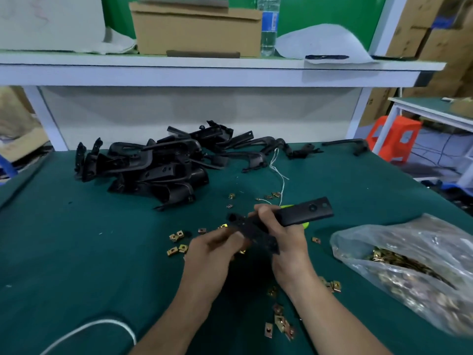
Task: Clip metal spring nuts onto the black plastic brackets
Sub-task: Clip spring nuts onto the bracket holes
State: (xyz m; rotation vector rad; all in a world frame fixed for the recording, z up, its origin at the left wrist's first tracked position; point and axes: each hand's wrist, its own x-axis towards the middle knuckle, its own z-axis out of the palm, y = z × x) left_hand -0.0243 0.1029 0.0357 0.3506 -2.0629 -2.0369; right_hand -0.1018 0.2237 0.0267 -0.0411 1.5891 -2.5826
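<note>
The long, flat black bracket [304, 213], two round holes at its far end, is held above the table's [76, 252] middle. The right hand [286, 242] grips its midsection; the left hand [212, 249] pinches the blurred near end, partly hiding it.

A pile of brackets [153, 165] is heaped at the back of the counter [76, 252], left of centre. A bag of nuts [409, 265] is laid at the right edge. Loose nuts [176, 243] are scattered between them, nearer the front. Above these, one bracket [302, 213] is held by the left hand [212, 249] and the right hand [286, 239]. Behind, a box [197, 32] is set on a shelf [179, 70], with a bottle [268, 29] to its right.
</note>
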